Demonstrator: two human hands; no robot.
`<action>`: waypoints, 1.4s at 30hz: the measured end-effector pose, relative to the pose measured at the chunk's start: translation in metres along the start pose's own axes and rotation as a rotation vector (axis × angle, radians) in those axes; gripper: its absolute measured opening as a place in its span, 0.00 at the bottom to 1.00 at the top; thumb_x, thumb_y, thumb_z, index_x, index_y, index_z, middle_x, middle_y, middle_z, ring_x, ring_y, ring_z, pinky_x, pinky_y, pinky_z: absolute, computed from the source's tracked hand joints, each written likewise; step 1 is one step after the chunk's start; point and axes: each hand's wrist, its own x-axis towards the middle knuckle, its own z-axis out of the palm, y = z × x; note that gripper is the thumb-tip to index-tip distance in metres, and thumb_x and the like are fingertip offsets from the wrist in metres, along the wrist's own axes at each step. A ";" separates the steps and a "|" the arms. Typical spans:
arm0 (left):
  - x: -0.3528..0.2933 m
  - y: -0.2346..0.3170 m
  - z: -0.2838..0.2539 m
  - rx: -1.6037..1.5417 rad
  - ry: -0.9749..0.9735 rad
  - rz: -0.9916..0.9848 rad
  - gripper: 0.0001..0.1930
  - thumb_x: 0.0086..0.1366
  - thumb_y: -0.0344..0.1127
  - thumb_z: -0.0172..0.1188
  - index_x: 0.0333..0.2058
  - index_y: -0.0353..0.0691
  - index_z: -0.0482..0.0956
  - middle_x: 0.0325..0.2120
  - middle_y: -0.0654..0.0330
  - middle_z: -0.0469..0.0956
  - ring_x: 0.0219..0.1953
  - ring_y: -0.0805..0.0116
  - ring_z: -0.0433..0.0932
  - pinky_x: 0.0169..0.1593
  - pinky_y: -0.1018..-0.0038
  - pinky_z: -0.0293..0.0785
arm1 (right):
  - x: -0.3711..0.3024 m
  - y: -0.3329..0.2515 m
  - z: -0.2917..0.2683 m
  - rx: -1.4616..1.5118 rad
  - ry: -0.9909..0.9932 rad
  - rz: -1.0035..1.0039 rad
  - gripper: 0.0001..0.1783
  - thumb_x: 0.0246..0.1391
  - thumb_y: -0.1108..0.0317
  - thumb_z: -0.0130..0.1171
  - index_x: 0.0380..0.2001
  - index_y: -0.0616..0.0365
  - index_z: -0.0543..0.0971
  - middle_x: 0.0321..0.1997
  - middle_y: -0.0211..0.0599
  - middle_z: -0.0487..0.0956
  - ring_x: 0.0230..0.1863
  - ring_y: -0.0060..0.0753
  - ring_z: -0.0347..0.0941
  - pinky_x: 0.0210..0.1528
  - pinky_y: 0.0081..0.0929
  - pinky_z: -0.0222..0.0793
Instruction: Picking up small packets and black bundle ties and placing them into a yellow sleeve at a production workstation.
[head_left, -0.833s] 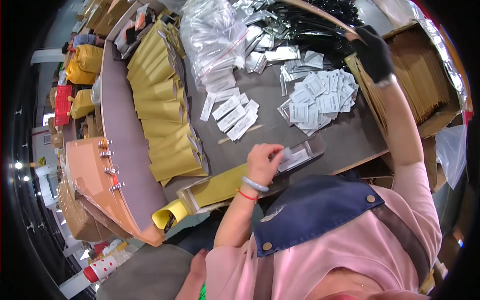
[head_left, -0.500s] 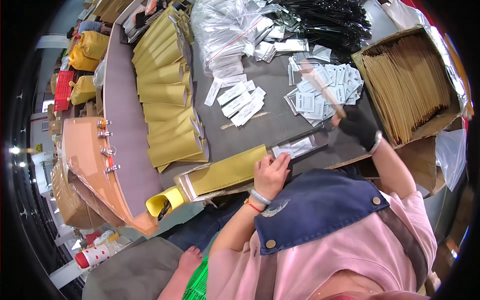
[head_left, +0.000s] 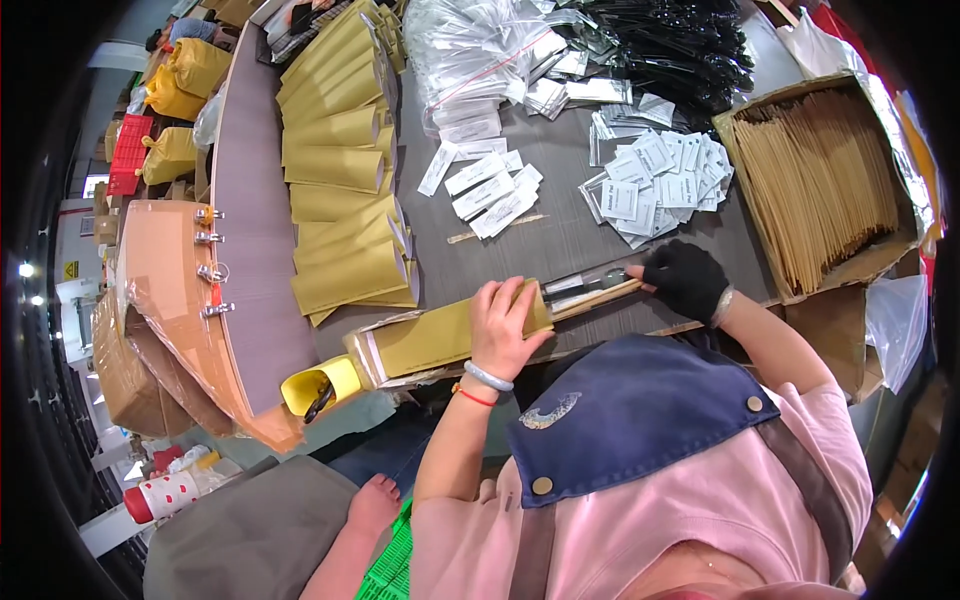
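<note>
A gold paper sleeve (head_left: 425, 345) lies along the near table edge. My bare left hand (head_left: 505, 325) grips its right end, fingers over the top and thumb at the near side. At that end, a thin light wooden stick (head_left: 600, 298) and a dark item in clear wrapping (head_left: 590, 283) stick out to the right; how far they reach inside is hidden. My right hand (head_left: 685, 282), in a black glove with bare fingertips, pinches the outer end of the stick. Beyond it lies a pile of small white square packets (head_left: 655, 180), and farther left some narrow white packets (head_left: 490, 190).
Flattened gold sleeves (head_left: 345, 220) overlap at the left. Clear-bagged white packets (head_left: 470, 60) and black wrapped items (head_left: 670, 50) are heaped at the back. A carton of thin brown sticks (head_left: 820, 180) stands right. A yellow holder (head_left: 320, 388) sits at the near left edge; another person's hand (head_left: 375, 503) is below.
My right hand has brought the wooden stick down from the square packets to the sleeve's right end. My left hand has shifted left from the clear-wrapped item onto the sleeve.
</note>
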 end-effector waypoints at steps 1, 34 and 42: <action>0.006 0.005 0.006 -0.029 -0.013 -0.006 0.37 0.37 0.39 0.75 0.51 0.39 0.74 0.51 0.55 0.70 0.53 0.50 0.64 0.57 0.57 0.62 | 0.010 -0.012 0.004 0.112 -0.063 0.050 0.18 0.49 0.65 0.60 0.45 0.39 0.78 0.29 0.38 0.74 0.32 0.45 0.72 0.31 0.40 0.68; 0.070 0.053 -0.068 0.465 -0.093 0.223 0.04 0.52 0.38 0.58 0.27 0.49 0.77 0.37 0.57 0.70 0.42 0.56 0.70 0.39 0.63 0.70 | 0.030 -0.033 -0.051 -0.010 0.208 0.086 0.34 0.22 0.56 0.74 0.38 0.53 0.72 0.39 0.42 0.70 0.44 0.49 0.66 0.46 0.43 0.61; 0.020 -0.080 -0.109 0.132 -0.089 -0.449 0.43 0.45 0.34 0.72 0.61 0.51 0.62 0.62 0.38 0.57 0.63 0.38 0.58 0.64 0.58 0.60 | -0.020 0.006 -0.014 0.031 0.117 0.261 0.36 0.24 0.55 0.73 0.40 0.55 0.70 0.40 0.46 0.70 0.45 0.54 0.65 0.47 0.47 0.60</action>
